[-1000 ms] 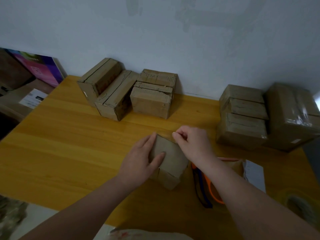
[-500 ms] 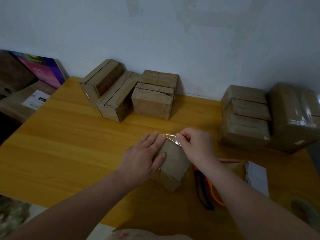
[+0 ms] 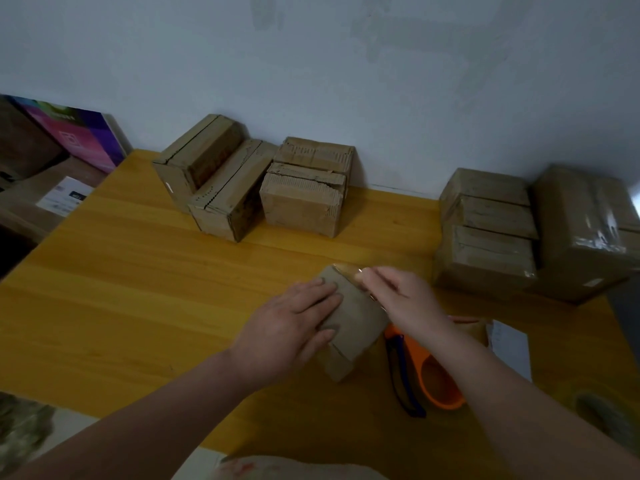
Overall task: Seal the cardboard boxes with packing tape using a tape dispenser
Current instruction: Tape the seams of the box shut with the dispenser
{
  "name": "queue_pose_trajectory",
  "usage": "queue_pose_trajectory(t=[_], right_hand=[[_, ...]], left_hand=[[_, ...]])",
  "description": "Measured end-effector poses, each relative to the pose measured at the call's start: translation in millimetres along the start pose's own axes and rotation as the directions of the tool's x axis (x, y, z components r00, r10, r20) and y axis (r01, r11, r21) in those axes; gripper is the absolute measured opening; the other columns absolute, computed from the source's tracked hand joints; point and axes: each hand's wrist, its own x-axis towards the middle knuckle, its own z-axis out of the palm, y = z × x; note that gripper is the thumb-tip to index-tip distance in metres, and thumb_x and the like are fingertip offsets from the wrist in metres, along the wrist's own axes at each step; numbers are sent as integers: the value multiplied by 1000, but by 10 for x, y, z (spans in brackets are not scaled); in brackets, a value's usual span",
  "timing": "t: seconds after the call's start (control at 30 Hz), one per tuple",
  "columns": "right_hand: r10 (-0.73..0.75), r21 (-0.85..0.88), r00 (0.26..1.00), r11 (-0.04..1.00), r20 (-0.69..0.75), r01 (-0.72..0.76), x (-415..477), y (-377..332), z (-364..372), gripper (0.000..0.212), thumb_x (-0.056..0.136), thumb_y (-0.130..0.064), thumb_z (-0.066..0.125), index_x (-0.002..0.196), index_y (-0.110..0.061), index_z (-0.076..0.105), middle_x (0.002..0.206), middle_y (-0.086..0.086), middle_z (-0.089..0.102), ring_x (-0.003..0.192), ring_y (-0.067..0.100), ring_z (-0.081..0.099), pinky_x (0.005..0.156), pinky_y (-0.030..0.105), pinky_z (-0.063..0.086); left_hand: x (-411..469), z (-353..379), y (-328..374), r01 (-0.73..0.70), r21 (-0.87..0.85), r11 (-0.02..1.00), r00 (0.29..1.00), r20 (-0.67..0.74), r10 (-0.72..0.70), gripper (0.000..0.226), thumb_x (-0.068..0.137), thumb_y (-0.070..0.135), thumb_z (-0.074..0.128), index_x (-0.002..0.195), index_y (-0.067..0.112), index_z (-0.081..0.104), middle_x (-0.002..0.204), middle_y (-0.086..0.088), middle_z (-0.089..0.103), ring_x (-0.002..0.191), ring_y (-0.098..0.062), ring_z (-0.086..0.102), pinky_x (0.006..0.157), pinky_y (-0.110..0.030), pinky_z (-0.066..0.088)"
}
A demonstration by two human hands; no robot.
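Observation:
A small cardboard box [image 3: 356,320] lies on the yellow wooden table [image 3: 138,278] in front of me. My left hand [image 3: 294,323] rests flat on its top with straight fingers. My right hand [image 3: 401,299] pinches a strip of clear tape [image 3: 346,270] at the box's far right corner. An orange and blue tape dispenser [image 3: 426,375] lies on the table just right of the box, partly hidden under my right forearm.
Three cardboard boxes [image 3: 256,192] stand at the back by the wall. A stack of taped boxes [image 3: 485,230] and a larger wrapped box [image 3: 588,230] sit at the right. A white paper [image 3: 512,348] lies beyond the dispenser. A tape roll [image 3: 609,420] is at the right edge.
My right hand has lifted a strip of clear tape off the box's far corner and drawn it along the right edge. My left hand slid a little further onto the box top.

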Motion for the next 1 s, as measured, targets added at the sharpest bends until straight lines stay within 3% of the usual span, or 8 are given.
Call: queue_pose_trajectory(t=[0.1, 0.17, 0.23, 0.37, 0.57, 0.7, 0.87, 1.0], right_hand=[[43, 44, 973, 998, 228, -54, -85, 106, -115, 68, 61, -96, 36, 115, -59, 54, 119, -32, 56, 114, -5, 52, 88, 21, 42], [38, -202, 945, 979, 326, 30, -117, 152, -149, 81, 55, -99, 37, 130, -70, 29, 139, -24, 40, 130, 4, 37, 102, 32, 37], [2, -414, 919, 893, 395, 177, -121, 182, -145, 101, 53, -100, 39, 141, -64, 2, 153, -23, 21, 138, 6, 20, 107, 31, 26], [-56, -581, 903, 748, 425, 320, -165, 176, -80, 115, 48, -103, 31, 129, -58, -38, 138, -44, -33, 139, -2, -6, 110, 34, 18], [-185, -685, 896, 587, 405, 431, -292, 173, 10, 120, 60, -98, 27, 136, -35, -43, 146, -18, -45, 140, 4, -25, 116, 36, -2], [-195, -703, 860, 506, 472, 500, -304, 155, -42, 126, 61, -98, 31, 143, -30, -35, 149, -14, -42, 143, 8, -29, 117, 39, -8], [-98, -705, 850, 513, 518, 489, -23, -15, -119, 146, 55, -79, 69, 130, -36, -49, 141, -17, -51, 139, 9, -35, 115, 39, -14], [-29, -718, 827, 479, 562, 505, 150, -158, 9, 152, 57, -50, 87, 141, -29, -38, 143, -14, -49, 140, 13, -33, 117, 43, -9]], left_hand=[[-27, 26, -43, 5, -72, 997, 1000, 25, -3, 49, 94, 31, 56, 137, 8, 51, 144, -9, 46, 137, -23, 36, 114, -43, 20], [-26, 40, -61, 1, -90, 996, 1000, 22, 1, 49, 94, 33, 54, 136, 7, 52, 142, -10, 48, 137, -24, 36, 114, -45, 21], [-33, 51, -71, -18, -76, 997, 1000, 14, 19, 48, 92, 33, 53, 132, 6, 55, 136, -11, 53, 134, -25, 41, 112, -47, 25], [-38, 74, -100, -54, -76, 996, 998, -33, 52, 46, 91, 33, 58, 127, 4, 59, 129, -12, 59, 129, -28, 47, 108, -50, 34], [-19, 75, -103, -75, -94, 993, 996, -55, 70, 49, 90, 36, 51, 122, 1, 62, 124, -14, 61, 125, -30, 50, 104, -44, 40], [-10, 72, -99, -70, -112, 991, 994, -89, 60, 47, 88, 36, 54, 116, -1, 65, 119, -15, 63, 122, -28, 53, 103, -41, 43], [-3, 86, -133, -109, -115, 987, 985, -148, 92, 41, 86, 34, 59, 102, -2, 69, 105, -16, 66, 109, -20, 50, 102, -29, 37], [-7, 82, -178, -118, -124, 985, 986, -128, 102, 39, 87, 34, 60, 100, -1, 69, 106, -16, 65, 110, -21, 51, 99, -30, 39]])
